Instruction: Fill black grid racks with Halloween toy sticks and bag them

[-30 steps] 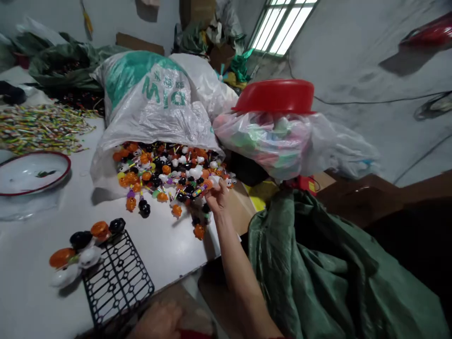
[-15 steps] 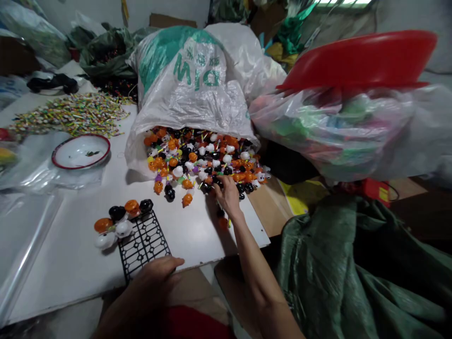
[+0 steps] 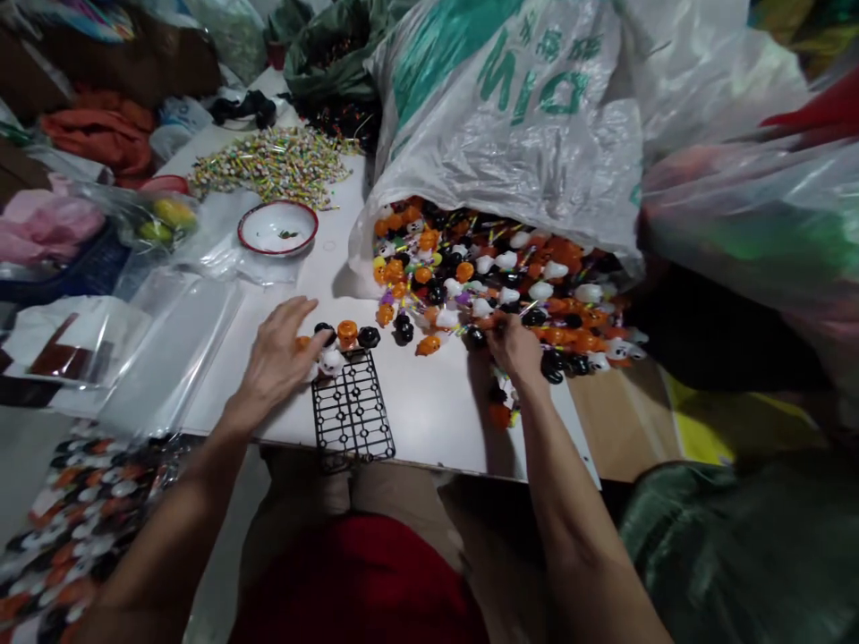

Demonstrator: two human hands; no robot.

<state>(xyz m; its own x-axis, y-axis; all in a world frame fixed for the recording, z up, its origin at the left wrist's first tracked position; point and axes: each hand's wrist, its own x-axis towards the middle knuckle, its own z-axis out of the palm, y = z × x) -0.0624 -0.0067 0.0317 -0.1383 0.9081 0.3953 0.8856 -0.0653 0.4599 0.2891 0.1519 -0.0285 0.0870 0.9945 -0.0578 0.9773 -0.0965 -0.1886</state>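
Observation:
My left hand [image 3: 276, 356] is open, fingers spread and curved beside small plastic figure heads at the top of a black grid rack [image 3: 354, 407]. An orange pumpkin head [image 3: 347, 334], a black head [image 3: 369, 337] and a white head [image 3: 331, 361] show there. My right hand [image 3: 515, 347] is closed at the front edge of a heap of striped sticks with orange, black and white heads [image 3: 463, 273]. Below its palm hang a few such sticks with heads [image 3: 502, 407], seemingly in its grip. Its fingertips are partly hidden among the heap.
The heap spills from a white woven sack [image 3: 497, 170]. Behind on the left are a red-rimmed white bowl [image 3: 277, 227] and a pile of small striped sticks [image 3: 268, 165]. Clear plastic bags [image 3: 178, 349] overhang the table's left side. A green tarp [image 3: 738, 546] lies at right.
My left hand has gone from the near end of the rack to the figure heads at its top. My right hand stays at the heap. The view has swung left.

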